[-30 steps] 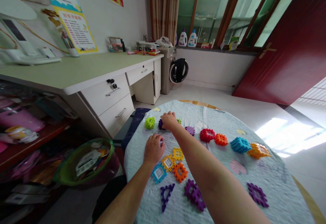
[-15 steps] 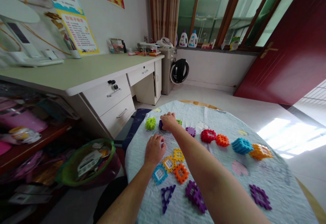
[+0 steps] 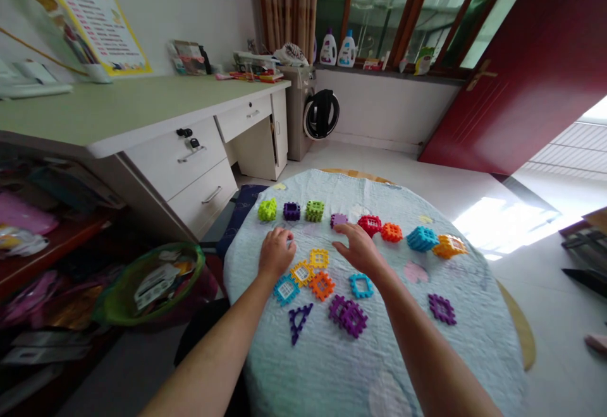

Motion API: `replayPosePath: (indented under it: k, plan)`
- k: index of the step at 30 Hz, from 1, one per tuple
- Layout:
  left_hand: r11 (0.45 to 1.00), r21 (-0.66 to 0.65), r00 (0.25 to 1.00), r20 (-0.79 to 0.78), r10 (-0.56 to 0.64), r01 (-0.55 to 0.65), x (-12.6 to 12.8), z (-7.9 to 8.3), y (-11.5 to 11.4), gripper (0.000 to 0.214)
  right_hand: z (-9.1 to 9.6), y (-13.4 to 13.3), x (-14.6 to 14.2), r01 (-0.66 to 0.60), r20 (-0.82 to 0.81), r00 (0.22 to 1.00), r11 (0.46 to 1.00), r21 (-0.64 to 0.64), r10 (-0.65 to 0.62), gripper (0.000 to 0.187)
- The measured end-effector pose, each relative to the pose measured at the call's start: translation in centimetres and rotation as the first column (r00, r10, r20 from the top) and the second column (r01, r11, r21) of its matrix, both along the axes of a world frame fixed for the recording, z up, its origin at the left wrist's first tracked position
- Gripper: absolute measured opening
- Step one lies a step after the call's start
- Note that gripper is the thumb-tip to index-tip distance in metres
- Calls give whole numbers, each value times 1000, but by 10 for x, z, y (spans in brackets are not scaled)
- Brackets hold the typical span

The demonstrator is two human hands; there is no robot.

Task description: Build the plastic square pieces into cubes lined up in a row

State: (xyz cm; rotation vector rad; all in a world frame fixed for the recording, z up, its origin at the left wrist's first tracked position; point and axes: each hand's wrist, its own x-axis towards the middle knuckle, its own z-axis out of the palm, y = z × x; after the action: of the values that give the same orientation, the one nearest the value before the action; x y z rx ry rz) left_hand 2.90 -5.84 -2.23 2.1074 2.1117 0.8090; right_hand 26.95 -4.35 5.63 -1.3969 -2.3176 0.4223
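Observation:
My right hand hovers over the cloth with thumb and fingers apart, holding nothing. Its fingertips are close to a light purple block piece, near a red block stack. Loosely curled, my left hand rests by the yellow square pieces, with nothing visible in it. Along the far side stand a lime green block, a dark purple block and a green stack. Nearer lie a blue square with a window, an orange square and a dark purple triangle.
Farther right are an orange block, a blue stack and a yellow-orange stack. Purple squares, a blue frame and another purple square lie on the round cloth-covered table. A basket stands left.
My right hand has let go of the dark purple block at the far side and moved right, toward the light purple piece. The view has shifted, and the blue frame now shows.

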Motion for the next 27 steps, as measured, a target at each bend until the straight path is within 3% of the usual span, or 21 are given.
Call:
replayPosePath:
  k: [4,8,15,22,27]
  plan:
    - [1000,14,999,-42,-22,23,-2,-2,3,11,-34,-56,74,188,-109,973,972,-142,-204,27]
    - [999,23,996,-84,-27,29,-3,-5,5,14,-59,-93,107,277,-155,939,943,-183,-306,25]
    - [998,36,992,-121,-39,44,-8,-11,9,20,-73,-112,87,404,-118,910,914,26,-398,18]
    - [997,49,991,-125,-49,55,-12,-19,14,22,-72,-114,86,420,-140,899,907,18,-414,17]
    - [998,42,993,-114,-34,39,-10,-16,13,22,-74,-112,87,407,-149,904,913,8,-402,19]
